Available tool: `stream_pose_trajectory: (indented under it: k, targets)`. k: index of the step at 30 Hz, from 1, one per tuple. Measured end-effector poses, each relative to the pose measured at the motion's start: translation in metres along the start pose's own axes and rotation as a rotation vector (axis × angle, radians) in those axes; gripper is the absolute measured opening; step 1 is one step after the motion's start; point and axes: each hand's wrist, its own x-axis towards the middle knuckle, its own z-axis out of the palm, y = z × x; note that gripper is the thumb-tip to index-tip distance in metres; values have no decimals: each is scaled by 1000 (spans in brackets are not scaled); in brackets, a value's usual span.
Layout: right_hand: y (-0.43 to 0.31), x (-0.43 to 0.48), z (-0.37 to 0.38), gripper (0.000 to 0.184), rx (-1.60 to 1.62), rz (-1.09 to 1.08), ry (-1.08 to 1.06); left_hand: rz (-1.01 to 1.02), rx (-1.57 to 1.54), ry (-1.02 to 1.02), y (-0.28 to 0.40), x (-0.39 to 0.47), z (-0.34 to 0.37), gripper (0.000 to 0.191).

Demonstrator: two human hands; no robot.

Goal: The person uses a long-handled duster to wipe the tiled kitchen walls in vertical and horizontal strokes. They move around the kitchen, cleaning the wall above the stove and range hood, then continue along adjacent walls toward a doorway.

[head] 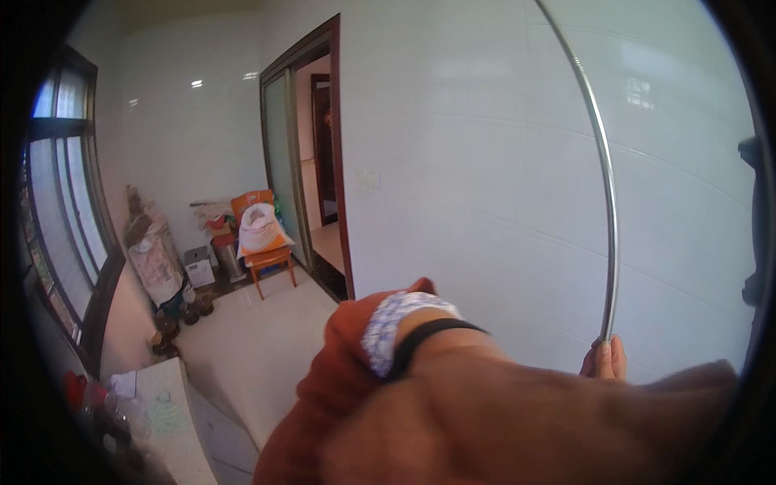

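A slender metal pole (608,206) runs from the top edge of the view down along the tiled wall, looking bowed through the lens. My right hand (602,359) is wrapped around its lower end, thumb towards me. Very near the camera, my left hand (545,418) stretches blurred across the lower right. It hides most of the right hand and arm, and its fingers are too unclear to tell what they do. A black band (424,342) circles the left wrist, above a pushed-up rust-coloured sleeve (327,388) with a patterned cuff.
White glossy wall tiles (436,200) fill the right side. Beyond a sliding door (280,151) lies another room. An orange chair (267,257) bears an open sack (260,230). A counter (170,418) stands at lower left, below a window (66,200). Shoes (191,312) lie on the floor.
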Motion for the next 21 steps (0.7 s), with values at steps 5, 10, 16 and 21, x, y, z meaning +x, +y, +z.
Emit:
stream_pose_trajectory:
  k: [5,10,16,21]
  targets:
    - [-8,12,-13,23,193,101,71,-17,-77,-68,-51,28,-6,13]
    - [-1,38,-19,16,328,133,181,-52,-48,-117,-74,46,-24,14]
    - [8,49,-37,22,-244,-159,24,240,935,238,-56,55,-116,31]
    - [9,45,-43,22,99,30,46,363,1656,627,-92,105,-197,64]
